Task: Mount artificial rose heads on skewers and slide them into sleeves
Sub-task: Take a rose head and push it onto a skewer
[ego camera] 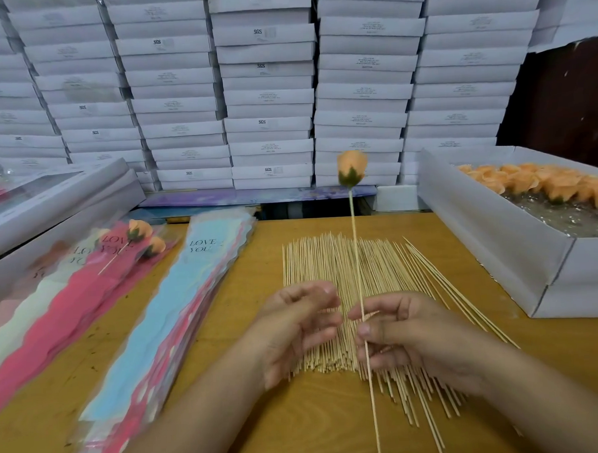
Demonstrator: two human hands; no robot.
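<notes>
The right hand (408,331) pinches a skewer (360,292) upright, an orange rose head (352,169) mounted on its tip. The left hand (295,325) hovers beside it, fingers loosely curled, holding nothing. Loose skewers (327,276) cover the desk (299,425) below; sleeves (178,317) lie left.

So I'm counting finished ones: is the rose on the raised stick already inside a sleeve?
No, the rose stands bare on the stick pinched by the right hand.

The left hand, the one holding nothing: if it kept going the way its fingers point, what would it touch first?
Probably the thin wooden skewer pinched by the right hand; the left hand points its fingers right, towards it. Depth is hard to judge.
</notes>
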